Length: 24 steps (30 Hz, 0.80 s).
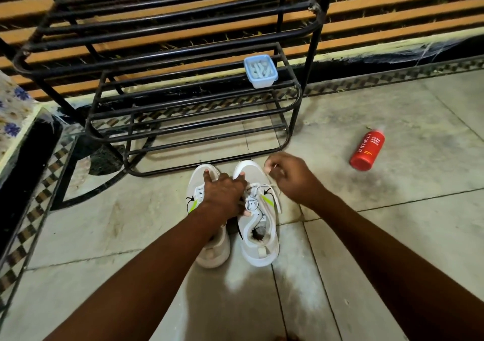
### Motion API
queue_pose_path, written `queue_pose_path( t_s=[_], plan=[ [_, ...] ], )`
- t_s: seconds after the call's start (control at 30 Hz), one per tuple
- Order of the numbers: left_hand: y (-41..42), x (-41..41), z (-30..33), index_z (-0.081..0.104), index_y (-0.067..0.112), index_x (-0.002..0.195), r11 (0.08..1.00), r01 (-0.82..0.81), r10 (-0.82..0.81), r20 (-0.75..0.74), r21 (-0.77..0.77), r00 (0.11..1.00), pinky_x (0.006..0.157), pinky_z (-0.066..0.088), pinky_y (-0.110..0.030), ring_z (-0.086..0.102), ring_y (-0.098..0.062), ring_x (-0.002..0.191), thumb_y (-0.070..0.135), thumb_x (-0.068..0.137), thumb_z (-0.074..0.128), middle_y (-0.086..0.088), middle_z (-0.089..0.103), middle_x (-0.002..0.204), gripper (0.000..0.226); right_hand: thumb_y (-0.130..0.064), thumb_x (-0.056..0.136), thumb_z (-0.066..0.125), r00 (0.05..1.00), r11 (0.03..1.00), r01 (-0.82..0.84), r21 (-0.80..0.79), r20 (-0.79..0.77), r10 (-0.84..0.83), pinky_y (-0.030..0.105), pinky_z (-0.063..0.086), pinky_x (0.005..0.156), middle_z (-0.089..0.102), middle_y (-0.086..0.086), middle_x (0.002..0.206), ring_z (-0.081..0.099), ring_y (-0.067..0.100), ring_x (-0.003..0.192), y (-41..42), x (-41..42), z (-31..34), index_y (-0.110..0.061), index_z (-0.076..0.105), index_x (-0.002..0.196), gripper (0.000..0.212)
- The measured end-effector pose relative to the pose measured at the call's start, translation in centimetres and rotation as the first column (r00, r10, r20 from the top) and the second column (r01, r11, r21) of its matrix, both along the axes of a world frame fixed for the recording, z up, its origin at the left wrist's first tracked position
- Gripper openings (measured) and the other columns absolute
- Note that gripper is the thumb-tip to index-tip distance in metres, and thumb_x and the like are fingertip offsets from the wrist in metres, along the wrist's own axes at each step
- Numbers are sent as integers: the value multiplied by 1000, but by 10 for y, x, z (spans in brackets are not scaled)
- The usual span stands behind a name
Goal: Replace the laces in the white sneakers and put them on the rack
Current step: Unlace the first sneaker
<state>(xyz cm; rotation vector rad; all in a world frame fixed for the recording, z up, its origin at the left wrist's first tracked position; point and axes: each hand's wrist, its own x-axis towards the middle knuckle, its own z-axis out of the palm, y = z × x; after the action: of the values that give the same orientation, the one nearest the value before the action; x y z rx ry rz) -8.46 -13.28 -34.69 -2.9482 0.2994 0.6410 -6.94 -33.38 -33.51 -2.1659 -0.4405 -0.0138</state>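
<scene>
The white sneakers (258, 217) stood side by side on the floor (392, 223), toes just short of the bottom front rail of the black rack (193, 110). Your left hand (224, 191) lay across both shoes, fingers (209, 174) spread and pressing on the two toe boxes, thumb down by the right shoe's tongue. Your right hand (290, 177) was raised beside the right shoe, fingers curled and pinching the lace (275, 196), which ran slack from the eyelets to that hand.

Judged risks: a pull on the lace with only a flat press holding the shoe could have dragged or tipped it against its neighbour. The left forearm hid most of the left shoe, so its lacing state could not be confirmed. A lidded container (260, 71) holding what looked like white laces sat at the right end of a rack shelf, well apart from your hands; reaching for it over the shoes could have knocked it through the bars. The red bottle (367, 150) lay on its side on the floor to the right and could have rolled underfoot.
</scene>
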Motion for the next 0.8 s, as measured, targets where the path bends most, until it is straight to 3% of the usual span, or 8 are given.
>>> queue_pose_path(
  t_s=[0.1,0.17,0.23,0.4,0.53,0.63,0.73,0.8],
  plan=[
    [2,-2,1,16,23,162,1000,4,-4,2,0,1000,120,7,-70,32,-29,148,51,91,67,-8,50,152,92,-24,88,59,995,958,-76,-277,-90,53,45,51,91,62,0,108,60,23,102,15,-3,-26,-26,68,109,23],
    [2,-4,0,16,23,162,1000,3,-3,6,-10,1000,120,8,-70,32,-29,148,50,91,66,-8,49,153,91,-19,90,57,985,865,-162,-476,-124,117,45,47,98,55,0,125,49,27,118,24,-3,-34,-31,64,126,39],
    [2,-4,0,16,23,163,1000,4,-3,8,-14,1000,120,8,-70,32,-29,148,50,91,66,-7,49,154,91,-11,90,56,975,757,-215,-617,-94,201,41,41,95,48,0,133,40,28,124,30,-4,-31,-30,62,130,44],
    [3,-3,0,16,23,162,1000,7,-7,13,-9,1000,121,10,-70,33,-28,147,52,91,66,-7,49,153,91,-8,91,53,954,646,-183,-741,25,299,38,37,88,56,2,124,45,27,122,28,3,-20,-25,68,123,39],
    [4,-3,-1,15,23,163,1000,9,-9,12,-10,1000,121,10,-70,32,-27,148,53,91,66,-6,47,155,93,-7,74,63,919,682,-57,-729,229,322,38,40,72,64,7,93,60,31,96,22,0,-23,-14,76,93,24],
    [4,-4,-2,15,23,163,1000,9,-9,11,-3,1000,120,9,-71,32,-28,149,61,87,68,-5,47,156,100,-15,69,46,897,777,39,-629,364,250,36,39,67,59,3,82,58,29,84,20,-4,-24,-15,73,81,30],
    [5,-4,-3,14,22,163,1000,4,-4,5,-4,1000,120,8,-71,32,-29,149,62,87,68,-7,47,156,102,-6,69,50,908,920,161,-358,418,4,35,41,64,57,8,86,55,31,86,13,-3,-12,-9,72,91,32],
    [4,-3,-3,15,22,163,1000,-2,2,8,-14,1000,120,8,-71,32,-29,148,63,87,68,-8,48,155,101,9,69,53,903,941,305,-144,357,-238,33,39,62,56,9,85,54,28,83,5,1,2,-8,72,91,33]
  ],
)
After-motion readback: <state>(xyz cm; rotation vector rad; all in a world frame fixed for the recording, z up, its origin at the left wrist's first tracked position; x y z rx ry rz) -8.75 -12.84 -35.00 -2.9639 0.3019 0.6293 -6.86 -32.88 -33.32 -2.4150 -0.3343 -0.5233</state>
